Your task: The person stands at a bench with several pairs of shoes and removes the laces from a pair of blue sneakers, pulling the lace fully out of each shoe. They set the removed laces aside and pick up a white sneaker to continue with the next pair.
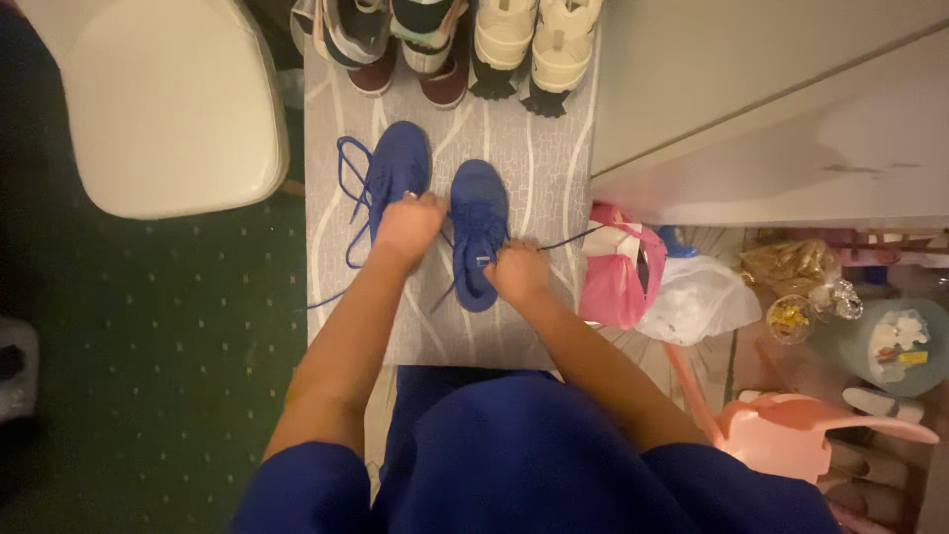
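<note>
Blue-clad lap at bottom edge. Right hand [516, 272]: fingers pinching blue lace [568, 237] taut beside right blue shoe [478, 229]. Left hand [408, 224]: fingers curled on left blue shoe [399, 163], grip unclear. Both shoes side by side on grey patterned mat [539, 163]. Pink bag [618, 277] just right.

Single head-worn view, straight down and close over hands, shoes, grey mat [534, 158].
</note>
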Tool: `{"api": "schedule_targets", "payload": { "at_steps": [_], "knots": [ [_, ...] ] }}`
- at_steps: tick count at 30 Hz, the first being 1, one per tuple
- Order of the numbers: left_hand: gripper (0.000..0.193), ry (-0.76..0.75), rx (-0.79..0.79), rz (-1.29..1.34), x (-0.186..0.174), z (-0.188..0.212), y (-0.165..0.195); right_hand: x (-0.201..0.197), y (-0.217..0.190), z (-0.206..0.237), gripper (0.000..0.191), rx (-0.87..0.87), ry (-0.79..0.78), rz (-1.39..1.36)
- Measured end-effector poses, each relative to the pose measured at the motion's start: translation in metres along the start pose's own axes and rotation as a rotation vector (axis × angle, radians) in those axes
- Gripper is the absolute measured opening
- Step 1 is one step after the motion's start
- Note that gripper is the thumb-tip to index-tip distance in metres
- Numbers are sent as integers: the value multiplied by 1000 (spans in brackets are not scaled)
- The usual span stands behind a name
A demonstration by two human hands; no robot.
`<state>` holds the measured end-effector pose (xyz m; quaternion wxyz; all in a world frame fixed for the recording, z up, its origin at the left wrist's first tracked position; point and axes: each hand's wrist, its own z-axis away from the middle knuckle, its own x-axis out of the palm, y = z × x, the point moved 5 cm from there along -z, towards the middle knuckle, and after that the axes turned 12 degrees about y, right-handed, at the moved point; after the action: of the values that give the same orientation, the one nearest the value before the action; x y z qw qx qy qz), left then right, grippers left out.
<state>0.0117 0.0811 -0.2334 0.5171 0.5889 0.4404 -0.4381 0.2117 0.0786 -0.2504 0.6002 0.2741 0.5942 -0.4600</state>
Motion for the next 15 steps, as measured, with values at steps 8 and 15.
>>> {"api": "schedule_targets", "payload": {
  "at_steps": [8, 15],
  "knots": [
    [43, -258, -495, 269, 8, 7, 6, -2, -3, -2, 37, 6, -31, 1],
    [26, -69, -337, 297, 15, 10, 2, -2, -5, -2, 35, 28, 7, -28]
  ]
}}
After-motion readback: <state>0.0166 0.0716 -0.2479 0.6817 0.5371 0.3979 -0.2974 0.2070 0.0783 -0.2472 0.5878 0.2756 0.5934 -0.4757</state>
